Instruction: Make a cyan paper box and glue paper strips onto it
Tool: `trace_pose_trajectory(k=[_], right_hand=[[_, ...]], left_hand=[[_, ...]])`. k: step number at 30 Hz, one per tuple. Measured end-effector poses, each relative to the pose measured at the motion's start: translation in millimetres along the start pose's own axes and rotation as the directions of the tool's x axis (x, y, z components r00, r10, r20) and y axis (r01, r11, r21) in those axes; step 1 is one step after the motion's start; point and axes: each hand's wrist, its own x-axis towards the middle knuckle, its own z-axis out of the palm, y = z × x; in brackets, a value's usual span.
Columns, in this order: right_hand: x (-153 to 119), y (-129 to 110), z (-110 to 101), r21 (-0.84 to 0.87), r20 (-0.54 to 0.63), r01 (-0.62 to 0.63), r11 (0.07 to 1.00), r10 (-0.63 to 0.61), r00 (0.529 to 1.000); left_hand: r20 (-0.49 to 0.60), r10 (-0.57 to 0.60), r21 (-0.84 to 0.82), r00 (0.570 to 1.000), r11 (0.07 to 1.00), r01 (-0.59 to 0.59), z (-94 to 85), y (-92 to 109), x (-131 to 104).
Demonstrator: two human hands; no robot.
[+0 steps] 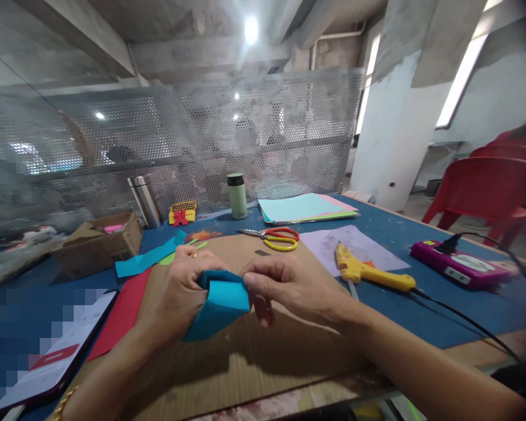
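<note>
A folded piece of blue paper (225, 304), shaped like a small open box, is held above the brown cardboard sheet (254, 362). My left hand (186, 280) is closed around its left side, with the fingers partly inside the fold. On the right, my right hand (284, 286) pinches the paper's upper right edge between thumb and fingertips. Behind the hands lie red and yellow-handled scissors (276, 237). A flat blue paper strip (151, 257) and a red paper sheet (123, 316) lie to the left.
At right, a yellow glue gun (372, 275) rests partly on purple paper (319, 245), its cord running past a purple power strip (460, 266). A phone or tablet (61, 351), cardboard box (100, 242), steel flask (145, 202), green bottle (237, 197) and coloured paper stack (302, 208) stand around.
</note>
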Motion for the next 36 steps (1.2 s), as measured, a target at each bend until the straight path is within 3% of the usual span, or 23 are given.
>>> trace_pose_trajectory(k=[7, 14, 26, 31, 36], right_hand=[[-3.2, -1.7, -2.9, -0.098, 0.010, 0.026, 0.995, -0.025, 1.000], [-5.9, -13.0, 3.2, -0.523, -0.113, 0.001, 0.852, -0.070, 0.991], [-3.9, -10.6, -1.3, -0.604, -0.091, -0.007, 0.797, -0.060, 0.994], [-0.9, -7.8, -3.4, -0.567, -0.143, 0.030, 0.823, -0.135, 0.980], [3.7, 1.6, -5.1, -0.482, -0.101, 0.046, 0.875, -0.107, 0.989]], left_hand=[[-0.046, -0.016, 0.013, 0.999, 1.000, 0.017, 0.3, -1.1, 0.1], [-0.020, -0.058, 0.022, 0.998, 0.998, 0.058, 0.3, -8.4, -2.1], [0.052, -0.093, 0.089, 0.994, 0.992, 0.088, -1.9, -12.2, -0.5], [0.122, -0.062, 0.094, 0.991, 0.994, 0.051, 1.4, -10.8, 0.1], [0.165, -0.068, 0.066, 0.984, 0.996, 0.057, 4.6, -4.5, -0.5]])
